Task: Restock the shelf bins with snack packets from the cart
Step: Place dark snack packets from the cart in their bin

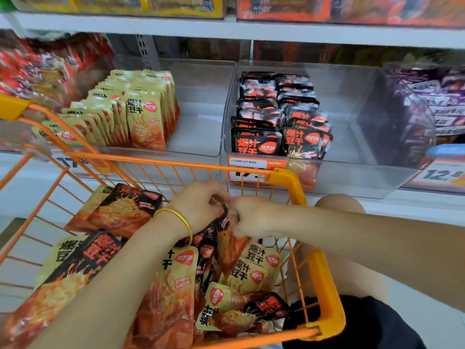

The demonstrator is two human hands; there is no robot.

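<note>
Head view: the snack packets (254,270) lie heaped in the orange cart (324,285) — light, floppy, slick pouches, probably best pinched at the flat sealed top edge. At the heap's 12 o'clock both wrists bend down: left hand (198,205) and right hand (251,217), fingers curled, grip a bunch of black packets (205,248) between them. The half-filled bin (352,170) sits at 1 o'clock — beyond the cart.

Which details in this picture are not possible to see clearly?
Head view, orange price label: digits partly covered by the cart rim.
Head view, black packets gripped by left hand and right hand: their number hidden under the fingers.
Head view, purple packets: print blurred.
Head view, top-shelf packs: cut off by the upper edge.
</note>
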